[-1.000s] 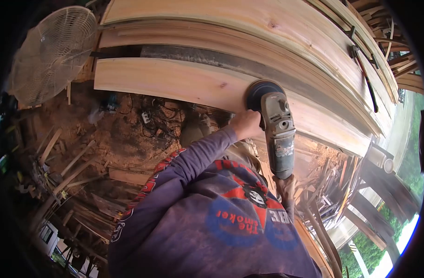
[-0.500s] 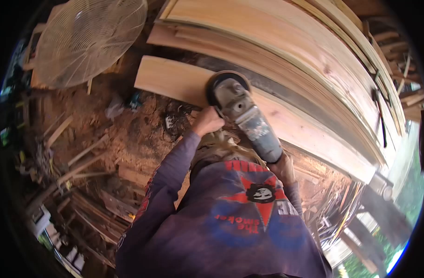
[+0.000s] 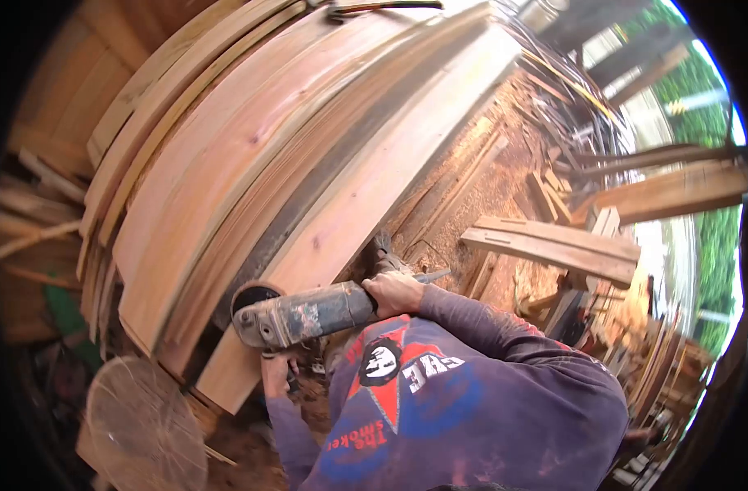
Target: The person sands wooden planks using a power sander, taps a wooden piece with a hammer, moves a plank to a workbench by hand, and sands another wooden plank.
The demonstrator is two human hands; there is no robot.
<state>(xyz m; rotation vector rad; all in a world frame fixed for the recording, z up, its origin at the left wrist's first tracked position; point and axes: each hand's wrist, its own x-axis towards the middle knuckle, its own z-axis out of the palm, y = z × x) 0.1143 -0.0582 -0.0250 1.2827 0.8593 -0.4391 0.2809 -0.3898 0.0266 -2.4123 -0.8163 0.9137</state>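
My left hand (image 3: 277,375) is closed at the side of the grey power sander (image 3: 312,315), beside its head, where the side handle is mostly hidden. Wrapped round the rear end of the sander's body is my right hand (image 3: 393,292). The sander's dark round disc (image 3: 255,296) lies over the near part of a pale wooden plank (image 3: 333,237). This plank runs from the lower left up to the upper right, alongside a dark grey beam (image 3: 308,196).
More long boards (image 3: 218,172) lie beyond the beam, with a hammer-like tool (image 3: 382,6) at their far end. A round wire fan (image 3: 145,425) stands at lower left. Wood offcuts (image 3: 554,250) and sawdust (image 3: 492,180) cover the ground at right.
The view has swung round strongly, so the planks now run diagonally and the fan is at lower left. The sander is closer to the plank's fan-side end, still in both hands.
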